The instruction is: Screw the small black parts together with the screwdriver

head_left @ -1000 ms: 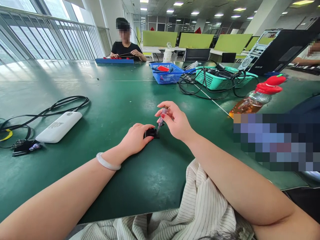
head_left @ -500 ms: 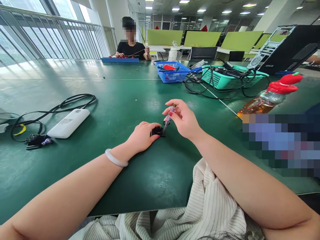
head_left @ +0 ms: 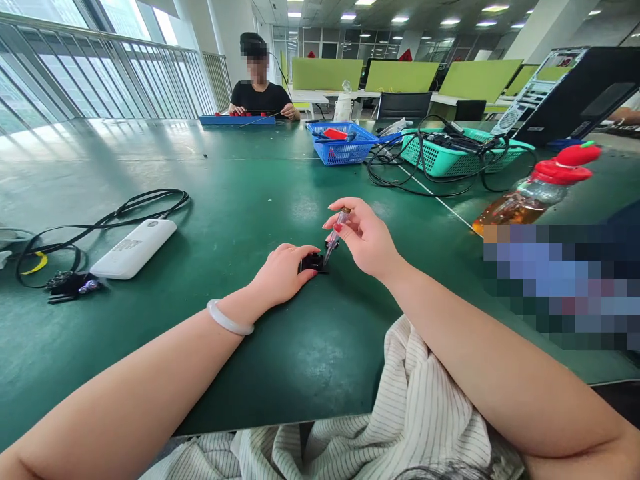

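My left hand [head_left: 281,275] lies on the green table [head_left: 320,373], closed around a small black part [head_left: 313,262] between thumb and index finger. Part of that piece is hidden by the fingers, and its exact kind cannot be made out. In my right hand [head_left: 367,237] is a slim tool that looks like a small screwdriver [head_left: 335,233], with a clear handle and a brownish end cap. Thumb and fingers pinch its handle. The tool slants down to the left, its lower end at the right side of the black part. A small dark piece shows just behind the tip.
To the left are a white power bank [head_left: 135,249] and a looped black cable [head_left: 150,195]. Farther back stand a blue basket [head_left: 345,155] and a green basket [head_left: 440,163] with cables. A red-capped bottle [head_left: 520,203] is at right. A person [head_left: 260,97] sits opposite.
Both my hands keep nearly the same pose at the black part; the view has shifted slightly. The person opposite has lowered one hand with a thin rod toward the table.
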Demonstrator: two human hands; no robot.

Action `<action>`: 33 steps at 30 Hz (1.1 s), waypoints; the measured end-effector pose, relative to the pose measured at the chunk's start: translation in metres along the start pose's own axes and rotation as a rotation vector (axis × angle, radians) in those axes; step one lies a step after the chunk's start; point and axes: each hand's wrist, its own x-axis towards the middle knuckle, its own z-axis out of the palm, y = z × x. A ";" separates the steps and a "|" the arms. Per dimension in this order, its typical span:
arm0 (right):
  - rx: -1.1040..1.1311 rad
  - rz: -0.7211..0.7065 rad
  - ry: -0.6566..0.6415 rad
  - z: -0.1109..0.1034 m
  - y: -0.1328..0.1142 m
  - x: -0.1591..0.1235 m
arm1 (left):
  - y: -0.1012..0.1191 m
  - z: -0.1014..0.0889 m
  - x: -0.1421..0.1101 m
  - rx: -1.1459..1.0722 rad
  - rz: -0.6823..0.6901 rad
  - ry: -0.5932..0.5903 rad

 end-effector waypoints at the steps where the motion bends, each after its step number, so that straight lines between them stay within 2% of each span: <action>1: 0.000 0.000 0.000 0.000 0.000 0.000 | 0.000 0.000 0.000 0.000 -0.004 0.000; 9: -0.032 -0.051 0.054 0.001 -0.003 0.000 | 0.001 0.000 0.000 0.006 0.007 0.005; 15: -0.027 -0.164 0.069 0.004 -0.010 -0.003 | -0.001 0.001 0.001 -0.001 -0.016 0.023; 21: -0.120 -0.267 -0.019 0.008 -0.016 -0.008 | -0.003 0.003 0.002 0.001 -0.009 0.040; 26: -0.177 -0.261 -0.121 0.008 -0.017 -0.009 | -0.005 0.005 0.003 0.018 0.027 0.046; 29: -0.174 -0.278 -0.087 0.007 -0.017 -0.010 | -0.003 0.005 0.002 0.015 0.042 0.050; 33: -0.119 -0.350 0.028 0.004 -0.017 -0.010 | -0.001 0.004 0.001 0.008 0.055 0.047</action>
